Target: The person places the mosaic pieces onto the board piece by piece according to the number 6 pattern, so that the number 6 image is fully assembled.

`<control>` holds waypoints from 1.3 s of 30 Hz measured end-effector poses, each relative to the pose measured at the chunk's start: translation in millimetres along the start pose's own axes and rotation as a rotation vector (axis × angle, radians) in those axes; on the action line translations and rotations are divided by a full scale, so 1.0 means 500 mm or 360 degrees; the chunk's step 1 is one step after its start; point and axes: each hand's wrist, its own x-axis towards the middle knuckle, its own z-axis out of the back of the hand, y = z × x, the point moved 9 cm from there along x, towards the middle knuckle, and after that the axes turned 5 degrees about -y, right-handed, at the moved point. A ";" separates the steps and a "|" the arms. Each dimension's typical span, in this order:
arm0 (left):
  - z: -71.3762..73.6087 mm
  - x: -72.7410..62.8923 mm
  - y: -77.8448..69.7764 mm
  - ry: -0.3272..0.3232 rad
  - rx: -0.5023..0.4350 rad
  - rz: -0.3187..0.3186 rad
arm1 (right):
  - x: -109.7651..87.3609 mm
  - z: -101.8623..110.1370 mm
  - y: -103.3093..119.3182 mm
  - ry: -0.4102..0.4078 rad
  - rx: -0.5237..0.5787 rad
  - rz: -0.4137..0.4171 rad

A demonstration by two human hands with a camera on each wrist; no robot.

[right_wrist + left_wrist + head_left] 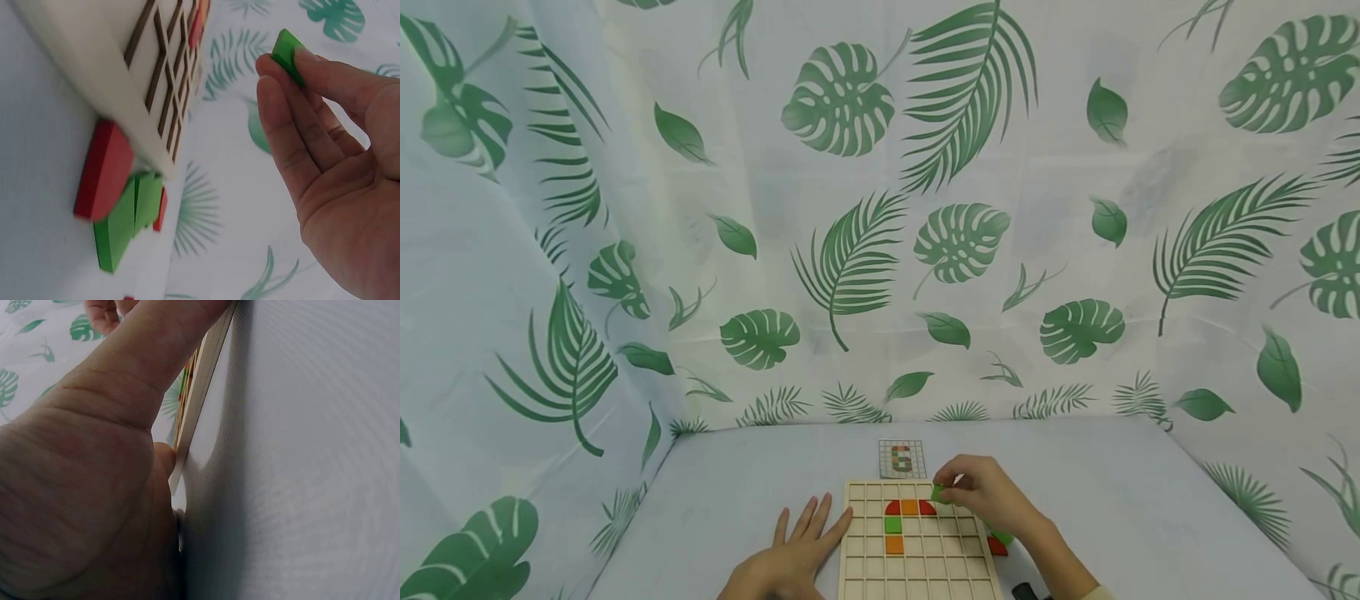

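Note:
A green square tile [287, 53] is pinched between the thumb and fingertips of my right hand [988, 492], raised over the upper right part of a wooden grid board [936, 568]. Set in the board's cells are a red rounded tile [892, 507], an orange tile [910, 507] and another red tile [927, 507] in one row. Under the row's left end come a green tile [892, 525] and a second orange tile [894, 545]. My left hand [790, 557] lies with fingers spread on the table, its thumb at the board's left edge.
Behind the board lies a small grid card [902, 459] with a coloured tile pattern. Loose red [103, 172] and green tiles [115, 228] lie along the board's right side. A dark object [1024, 592] shows at the bottom edge. Leaf-print cloth [880, 275] hangs around the table.

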 end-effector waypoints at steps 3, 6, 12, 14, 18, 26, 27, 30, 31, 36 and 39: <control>-0.001 0.001 0.001 -0.0007 -0.0003 -0.0003 | 0.001 -0.016 0.004 0.0033 0.0029 -0.0018; -0.002 0.001 0.002 -0.0011 -0.0010 -0.0003 | 0.003 -0.030 0.009 0.0060 0.0029 -0.0009; -0.001 0.002 0.001 -0.0004 -0.0010 -0.0017 | 0.008 -0.055 0.020 0.0088 -0.0013 0.0040; -0.001 0.003 0.001 0.0000 -0.0007 -0.0016 | 0.008 -0.063 0.021 0.0094 -0.0039 0.0033; -0.002 0.004 0.002 0.0005 -0.0001 -0.0004 | 0.006 -0.074 0.021 0.0113 -0.0018 -0.0008; 0.000 -0.001 -0.001 -0.0008 0.0011 0.0004 | 0.008 -0.094 0.019 0.0153 0.0021 -0.0047; 0.001 -0.002 -0.002 -0.0009 0.0009 0.0002 | 0.008 -0.096 0.017 0.0159 0.0001 -0.0047; 0.005 -0.004 -0.004 -0.0013 0.0013 0.0003 | 0.010 -0.103 0.017 0.0173 -0.0086 -0.0013; 0.005 -0.004 -0.005 -0.0013 0.0015 0.0003 | 0.010 -0.105 0.018 0.0177 -0.0119 0.0007; 0.006 -0.004 -0.006 -0.0016 0.0022 0.0006 | 0.008 -0.121 0.020 0.0255 -0.0206 0.0016; 0.004 -0.003 -0.006 -0.0014 0.0017 0.0009 | 0.005 -0.127 0.017 0.0290 -0.0218 -0.0044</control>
